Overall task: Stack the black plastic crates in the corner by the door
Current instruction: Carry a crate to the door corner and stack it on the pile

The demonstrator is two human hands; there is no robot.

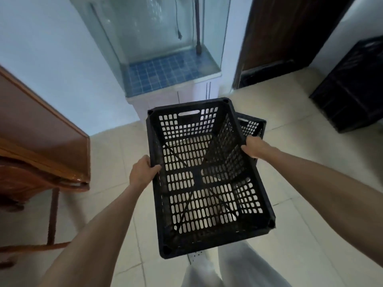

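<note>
Gripping both long rims, left hand [143,169] and right hand [255,147] hold the upward-opening crate [205,179] lengthwise away.

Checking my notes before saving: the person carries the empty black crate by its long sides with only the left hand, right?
Not only the left. In the head view the left hand and the right hand each grip a long side of the empty black crate.
</note>
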